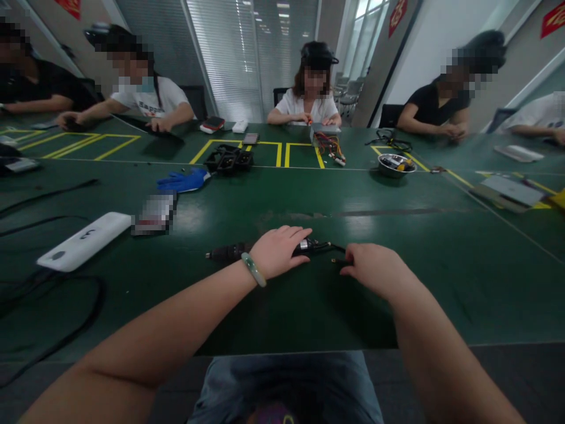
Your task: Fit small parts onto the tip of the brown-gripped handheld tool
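My left hand (280, 252) lies over a long black tool (227, 252) on the green table (397, 282), fingers curled down on its metal collar. A jade bangle (253, 269) circles that wrist. My right hand (375, 270) rests just right of the tool's tip. Its fingers are pinched on a small dark piece (338, 259) by the thin black wires (329, 246). What that piece is, I cannot make out.
A white flat device (83, 240) and black cables (53, 294) lie left. Farther off sit a blue glove (183, 180), black connectors (229, 159), a metal bowl (396, 164) and a power supply with coloured wires (329, 141). Several people sit around the far edge.
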Demonstrator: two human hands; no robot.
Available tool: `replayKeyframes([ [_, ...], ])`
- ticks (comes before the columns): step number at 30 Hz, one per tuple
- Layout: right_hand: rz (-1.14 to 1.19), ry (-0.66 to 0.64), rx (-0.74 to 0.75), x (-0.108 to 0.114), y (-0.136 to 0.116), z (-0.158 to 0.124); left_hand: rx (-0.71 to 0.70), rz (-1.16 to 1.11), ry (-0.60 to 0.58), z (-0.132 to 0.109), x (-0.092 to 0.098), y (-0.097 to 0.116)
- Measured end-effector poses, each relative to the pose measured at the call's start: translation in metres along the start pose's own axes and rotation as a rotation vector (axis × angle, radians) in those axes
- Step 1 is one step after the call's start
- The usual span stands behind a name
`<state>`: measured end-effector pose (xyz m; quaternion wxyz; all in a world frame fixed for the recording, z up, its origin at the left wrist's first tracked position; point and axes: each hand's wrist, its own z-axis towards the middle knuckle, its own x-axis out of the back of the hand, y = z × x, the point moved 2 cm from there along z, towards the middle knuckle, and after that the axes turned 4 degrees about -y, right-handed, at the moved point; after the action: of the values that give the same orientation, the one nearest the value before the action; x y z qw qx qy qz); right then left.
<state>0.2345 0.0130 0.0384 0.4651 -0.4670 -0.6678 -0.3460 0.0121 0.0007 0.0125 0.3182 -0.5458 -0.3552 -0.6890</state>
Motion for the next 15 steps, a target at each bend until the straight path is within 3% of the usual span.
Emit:
replayKeyframes([
  [4, -0.021, 0.04, -0.063, -0.012, -0.011, -0.01, 0.003, 0.03, -0.038, 0.002, 0.002, -0.004],
  [8, 0.062, 0.228, -0.088, -0.013, -0.008, -0.005, 0.011, 0.019, -0.062, 0.003, 0.005, -0.014],
  [12, 0.128, 0.45, -0.163, 0.008, 0.003, 0.021, -0.028, -0.02, -0.112, 0.004, 0.006, -0.031],
  [15, 0.174, 0.545, -0.177, 0.02, 0.007, 0.052, -0.005, -0.03, -0.15, 0.004, 0.008, -0.045],
])
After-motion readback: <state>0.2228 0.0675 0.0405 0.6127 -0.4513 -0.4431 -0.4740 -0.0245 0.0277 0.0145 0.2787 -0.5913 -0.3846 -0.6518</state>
